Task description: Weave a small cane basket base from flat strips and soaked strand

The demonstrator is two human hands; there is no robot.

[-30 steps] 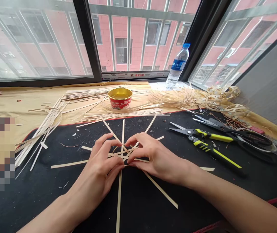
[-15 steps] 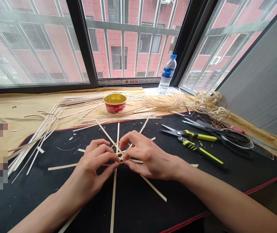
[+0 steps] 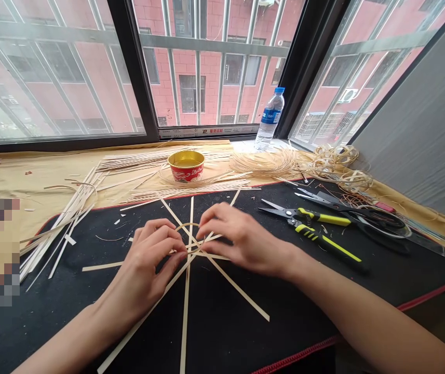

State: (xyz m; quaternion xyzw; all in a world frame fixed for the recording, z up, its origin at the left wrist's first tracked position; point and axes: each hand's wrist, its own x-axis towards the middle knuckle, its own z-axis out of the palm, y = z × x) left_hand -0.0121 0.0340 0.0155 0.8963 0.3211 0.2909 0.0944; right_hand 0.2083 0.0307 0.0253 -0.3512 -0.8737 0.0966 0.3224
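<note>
Several flat bamboo strips (image 3: 185,322) cross one another in a star on the black mat. Over their crossing is a small thin bamboo ring (image 3: 187,225), parts of it covered by fingers. My left hand (image 3: 154,254) pinches the ring's left side between thumb and fingers. On the opposite side my right hand (image 3: 234,236) has its bent fingertips closed on the ring. The strips run out beneath both hands, and one long strip (image 3: 136,324) passes under my left hand towards the near edge.
Yellow-handled snips (image 3: 323,244) and black scissors (image 3: 374,221) lie at the right. A red tin bowl (image 3: 186,166), coiled strips (image 3: 263,162) and a water bottle (image 3: 270,119) stand towards the window. Loose strips (image 3: 61,228) lie at the left.
My fingers have moved slightly apart around the ring, so more of it and the crossing shows. My right hand has shifted a little up and right.
</note>
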